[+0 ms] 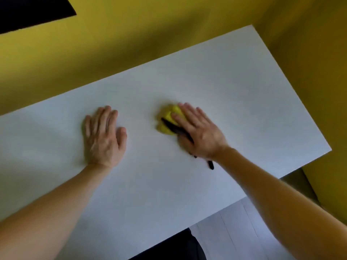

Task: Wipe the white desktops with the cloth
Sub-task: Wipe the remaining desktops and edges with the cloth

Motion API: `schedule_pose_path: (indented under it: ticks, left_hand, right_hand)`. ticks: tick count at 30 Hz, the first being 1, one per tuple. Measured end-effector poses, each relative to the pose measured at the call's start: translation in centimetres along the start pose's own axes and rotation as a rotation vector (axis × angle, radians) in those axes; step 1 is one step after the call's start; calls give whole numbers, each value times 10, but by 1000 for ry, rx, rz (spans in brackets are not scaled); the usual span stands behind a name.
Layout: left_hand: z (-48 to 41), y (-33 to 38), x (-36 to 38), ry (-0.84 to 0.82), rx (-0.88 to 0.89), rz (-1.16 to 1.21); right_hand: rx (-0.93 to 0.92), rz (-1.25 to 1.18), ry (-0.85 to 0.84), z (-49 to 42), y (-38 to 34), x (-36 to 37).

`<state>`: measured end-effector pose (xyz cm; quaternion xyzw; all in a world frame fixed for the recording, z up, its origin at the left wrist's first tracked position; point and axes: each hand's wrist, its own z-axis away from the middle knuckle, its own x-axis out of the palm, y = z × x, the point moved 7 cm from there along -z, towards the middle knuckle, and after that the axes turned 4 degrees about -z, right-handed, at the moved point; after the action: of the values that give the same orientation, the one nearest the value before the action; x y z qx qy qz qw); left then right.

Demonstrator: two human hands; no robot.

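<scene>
The white desktop (225,81) fills most of the head view. A small crumpled yellow cloth (165,128) lies near its middle. My right hand (199,132) presses on the cloth with straight fingers and covers its right part. A thin black pen-like object (170,125) runs slantwise across the cloth and under this hand; a black tip (210,165) shows below the wrist. Whether the hand holds it is unclear. My left hand (103,136) rests flat on the bare desktop, well to the left of the cloth, holding nothing.
Yellow walls (131,44) border the desk at the back and on the right. A dark panel (28,12) is at the top left. Below the front edge are light grey flooring (234,231) and a dark shape (180,246).
</scene>
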<state>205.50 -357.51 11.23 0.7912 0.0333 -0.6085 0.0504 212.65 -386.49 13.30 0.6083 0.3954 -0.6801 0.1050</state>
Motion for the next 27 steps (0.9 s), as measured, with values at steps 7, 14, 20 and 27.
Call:
schedule_pose_path:
  ticks: [7, 14, 20, 27]
  left_hand:
    - [0, 2, -5, 25, -13, 31]
    - [-3, 3, -6, 17, -10, 48]
    - [-2, 3, -7, 1, -35, 90]
    - [-3, 2, -4, -11, -29, 125]
  right_hand:
    - [547, -15, 234, -35, 40, -28]
    - [-260, 123, -239, -34, -92, 33]
    - [-272, -40, -261, -41, -114, 40]
    - [478, 48, 143, -121, 133, -58]
